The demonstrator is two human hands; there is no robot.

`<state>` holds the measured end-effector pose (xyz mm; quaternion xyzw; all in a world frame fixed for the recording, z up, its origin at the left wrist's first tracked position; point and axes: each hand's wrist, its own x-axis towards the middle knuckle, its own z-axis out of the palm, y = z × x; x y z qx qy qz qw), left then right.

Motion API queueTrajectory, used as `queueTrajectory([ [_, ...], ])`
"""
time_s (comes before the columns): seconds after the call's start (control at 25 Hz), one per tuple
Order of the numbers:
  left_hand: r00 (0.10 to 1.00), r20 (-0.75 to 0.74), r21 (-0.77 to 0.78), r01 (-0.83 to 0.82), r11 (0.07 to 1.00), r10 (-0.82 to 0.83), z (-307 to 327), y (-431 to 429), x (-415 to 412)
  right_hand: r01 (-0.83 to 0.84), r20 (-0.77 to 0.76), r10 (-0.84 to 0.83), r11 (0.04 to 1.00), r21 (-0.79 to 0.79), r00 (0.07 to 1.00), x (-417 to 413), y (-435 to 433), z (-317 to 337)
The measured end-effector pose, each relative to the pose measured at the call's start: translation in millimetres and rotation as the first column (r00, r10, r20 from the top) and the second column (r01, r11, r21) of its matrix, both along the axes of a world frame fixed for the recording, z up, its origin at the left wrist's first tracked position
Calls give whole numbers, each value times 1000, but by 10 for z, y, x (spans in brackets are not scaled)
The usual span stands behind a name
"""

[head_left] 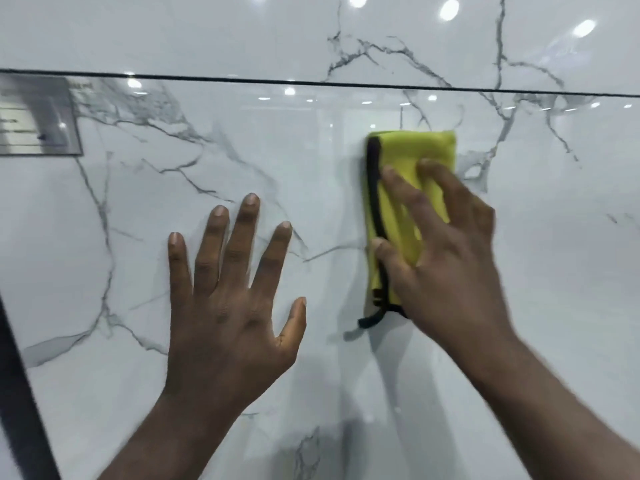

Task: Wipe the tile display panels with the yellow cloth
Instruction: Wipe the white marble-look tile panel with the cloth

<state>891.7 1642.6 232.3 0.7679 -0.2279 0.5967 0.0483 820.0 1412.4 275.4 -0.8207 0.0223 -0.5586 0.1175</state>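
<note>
A glossy white marble-look tile panel (145, 209) with grey veins fills the view. A folded yellow cloth (408, 157) with a black edge lies flat against it, right of centre. My right hand (446, 251) presses the cloth to the tile with straight fingers spread over it; the cloth's lower right part is hidden under the palm. My left hand (232, 299) rests flat on the bare tile to the left of the cloth, fingers spread, holding nothing.
A thin dark joint (311, 83) separates this panel from a second marble panel (207, 32) above. A grey label plate (34, 116) sits at the upper left. A dark frame edge (17, 393) runs down the left side.
</note>
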Motion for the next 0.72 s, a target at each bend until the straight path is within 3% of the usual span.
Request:
queueTrajectory([
  [0.12,994,-84,-27,-71,997,68,-90,43,-107,11,-94,-5,998,64,996,-167,185,-341],
  [0.2,986,-144,-2,-86,996,85,-86,78,-155,-31,-158,30,1000,-6,987,-160,434,-503],
  [0.28,971,-207,-4,-121,993,118,-62,131,-221,-102,-157,88,991,-84,984,-57,521,-405],
  [0.4,946,-280,-57,-188,981,165,-108,316,-324,-147,-90,143,988,-46,986,8,388,-308],
  [0.52,913,-374,-34,-188,982,162,-197,443,-383,-152,-125,152,988,14,980,-34,352,-580],
  [0.72,870,-474,-13,-160,987,134,-190,532,-472,-215,-144,208,976,-38,968,6,548,-899],
])
